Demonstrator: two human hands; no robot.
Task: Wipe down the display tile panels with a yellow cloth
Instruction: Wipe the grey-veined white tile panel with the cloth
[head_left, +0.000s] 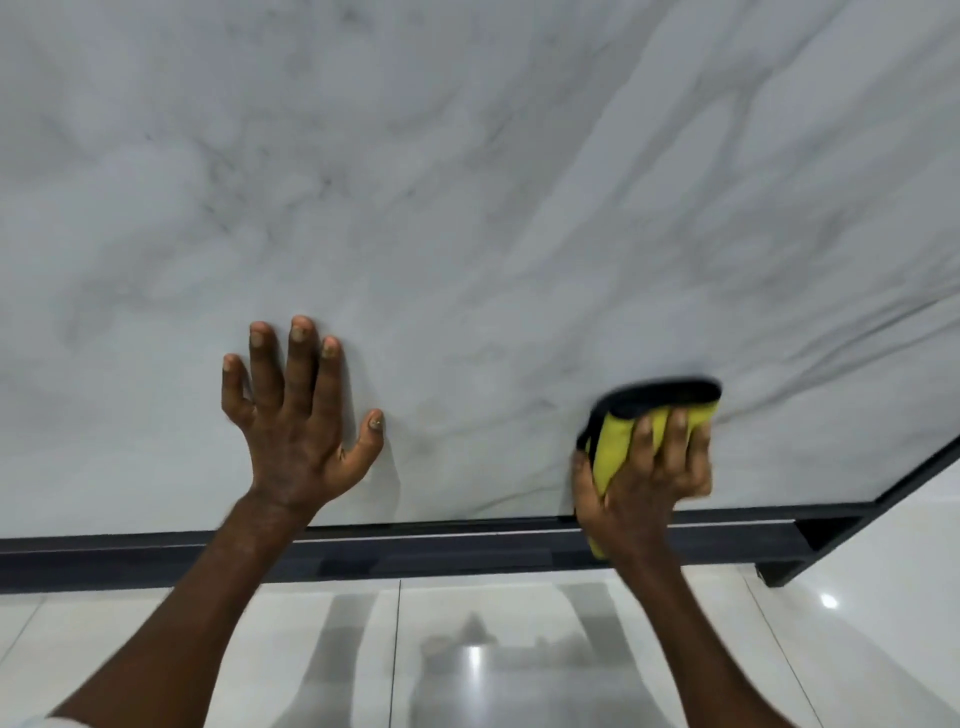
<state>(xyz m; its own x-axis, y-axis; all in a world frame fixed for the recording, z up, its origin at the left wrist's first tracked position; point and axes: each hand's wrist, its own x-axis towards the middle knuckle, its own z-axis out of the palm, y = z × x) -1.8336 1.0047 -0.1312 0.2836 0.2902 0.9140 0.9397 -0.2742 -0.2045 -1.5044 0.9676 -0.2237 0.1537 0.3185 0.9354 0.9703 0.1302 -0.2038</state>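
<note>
I have the left hand (296, 431) spread flat against the marble-look tile panel (467, 208), fingers straight and apart, holding nothing, at lower centre-left of the frame. It looks to be bracing me. The right hand (644, 478), at lower right, has its fingers curled over the bunched yellow cloth (615, 441) and presses it onto the panel just above the dark frame (441, 551) along the panel's bottom edge. The cloth's black trim is blurred, so I judge a wiping stroke is under way across the lower part of this panel. The grey-veined surface fills the upper frame, and I cannot tell how much of it is clean. Next, I would carry the cloth upward or sideways in overlapping passes, pressing evenly, and shift the bracing palm off any patch to be wiped. The glossy floor (156, 649) shows below.
</note>
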